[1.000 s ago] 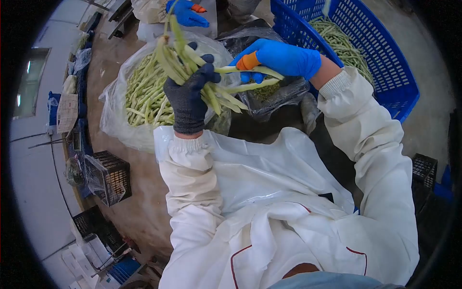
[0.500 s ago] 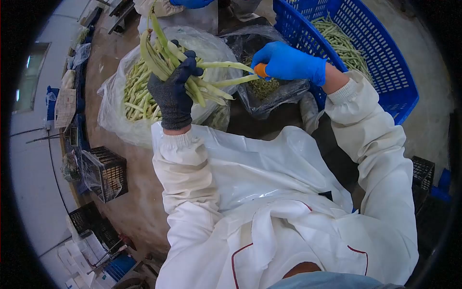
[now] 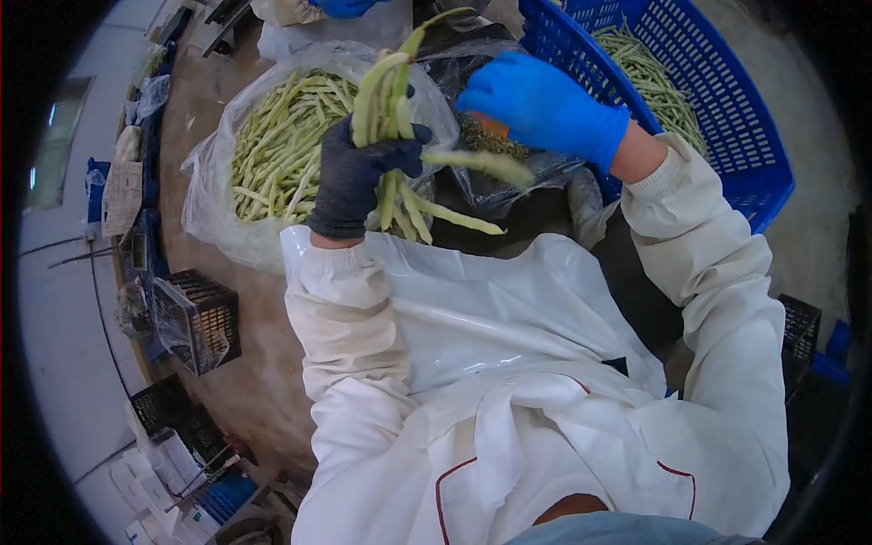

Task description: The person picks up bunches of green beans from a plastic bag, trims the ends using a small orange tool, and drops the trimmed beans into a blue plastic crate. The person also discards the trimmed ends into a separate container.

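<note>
At twelve o'clock above the lap, gripped a bunch of beans (image 3: pixel 386 91) in the left hand (image 3: pixel 354 182), fingers wrapped tight. Reached with the right hand (image 3: pixel 545 109), fingers curled over one bean (image 3: pixel 477 163), pinch hidden. Judged midway: plenty left in the bag (image 3: pixel 209 218) at eleven, crate (image 3: pixel 727 109) at two part-filled.

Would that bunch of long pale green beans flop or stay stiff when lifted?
Probably fairly stiff: the long pale green beans stand up above the dark-gloved left hand with only a slight curve. Likely apt to slip loose, since a few splay out below the fist.
</note>
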